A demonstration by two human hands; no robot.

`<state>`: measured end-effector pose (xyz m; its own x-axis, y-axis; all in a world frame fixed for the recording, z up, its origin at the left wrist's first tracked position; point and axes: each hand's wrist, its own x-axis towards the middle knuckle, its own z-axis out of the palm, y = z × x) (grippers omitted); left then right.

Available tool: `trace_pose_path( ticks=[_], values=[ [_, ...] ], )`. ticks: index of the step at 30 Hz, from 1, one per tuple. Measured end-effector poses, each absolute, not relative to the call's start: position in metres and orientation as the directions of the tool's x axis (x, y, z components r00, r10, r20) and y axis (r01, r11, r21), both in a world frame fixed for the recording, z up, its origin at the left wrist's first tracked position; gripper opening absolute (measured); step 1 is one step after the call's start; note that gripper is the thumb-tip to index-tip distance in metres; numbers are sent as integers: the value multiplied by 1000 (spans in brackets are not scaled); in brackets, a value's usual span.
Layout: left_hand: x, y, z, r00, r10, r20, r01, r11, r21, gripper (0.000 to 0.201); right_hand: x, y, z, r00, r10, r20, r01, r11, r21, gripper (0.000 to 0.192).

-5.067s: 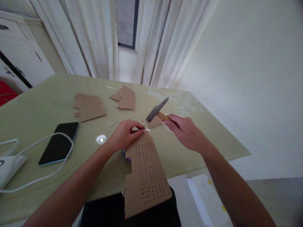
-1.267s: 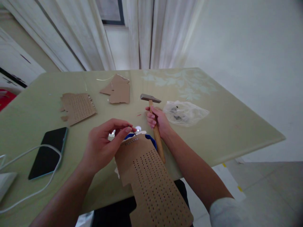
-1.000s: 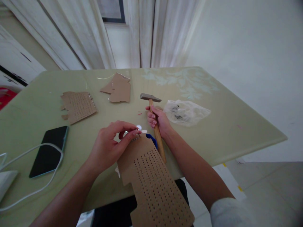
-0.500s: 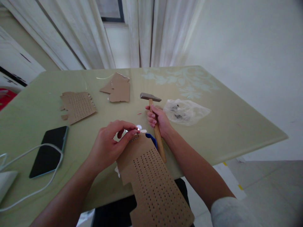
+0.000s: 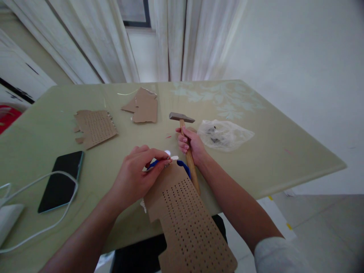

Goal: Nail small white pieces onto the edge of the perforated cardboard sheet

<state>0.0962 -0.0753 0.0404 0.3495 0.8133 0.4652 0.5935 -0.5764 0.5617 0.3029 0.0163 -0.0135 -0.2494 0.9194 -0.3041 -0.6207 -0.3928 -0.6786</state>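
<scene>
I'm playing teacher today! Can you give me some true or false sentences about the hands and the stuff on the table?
1. The right hand holds a hammer. True.
2. The phone lies on the holed cardboard. False: it lies on the table, far left of it.
3. The left hand pinches at the holed cardboard's far edge. True.
4. The plastic bag sits left of the phone. False: it lies right of the hammer.

Both hands held forward, close together.
The left hand (image 5: 136, 176) is pinched at its fingertips; the right hand (image 5: 190, 143) is curled in a fist.
</scene>
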Motion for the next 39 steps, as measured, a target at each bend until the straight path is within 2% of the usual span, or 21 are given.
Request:
trace_pose_path(
  ticks=[7,11,14,17,19,21,22,24,30,33,39],
  values=[
    [98,-72,40,330,824,460,576,-562,593,8,303,17,-15,-246,923,-296,-580,-385,-718,21],
    [97,-70,37,321,834,449,552,-550,627,11,308,13,-6,-217,959,-182,-490,-268,-830,27],
    [97,-68,34,312,846,433,534,-533,657,11,323,-2,15,-209,978,-18,-325,-86,-942,33],
    [97,-64,30,321,851,416,488,-525,697,12,346,-27,51,-269,958,103,9,110,-994,31],
    [97,-62,28,321,850,418,456,-526,718,12,360,-47,81,-343,928,146,334,266,-904,28],
    [98,-61,26,322,845,428,434,-533,727,13,368,-66,112,-454,877,157,596,430,-678,29],
    [98,-60,25,324,841,433,426,-539,727,13,368,-75,124,-459,875,154,680,458,-573,30],
    [99,-60,24,336,832,441,413,-551,725,13,365,-90,142,-431,889,157,776,454,-438,29],
    [98,-57,24,366,822,437,412,-564,716,15,347,-106,142,-408,909,82,874,415,-253,26],
    [98,-57,26,403,819,407,411,-560,720,14,347,-105,139,-415,906,86,871,423,-252,27],
    [99,-58,25,454,764,459,409,-636,655,16,350,-109,155,-348,917,197,812,399,-425,30]
  ],
)
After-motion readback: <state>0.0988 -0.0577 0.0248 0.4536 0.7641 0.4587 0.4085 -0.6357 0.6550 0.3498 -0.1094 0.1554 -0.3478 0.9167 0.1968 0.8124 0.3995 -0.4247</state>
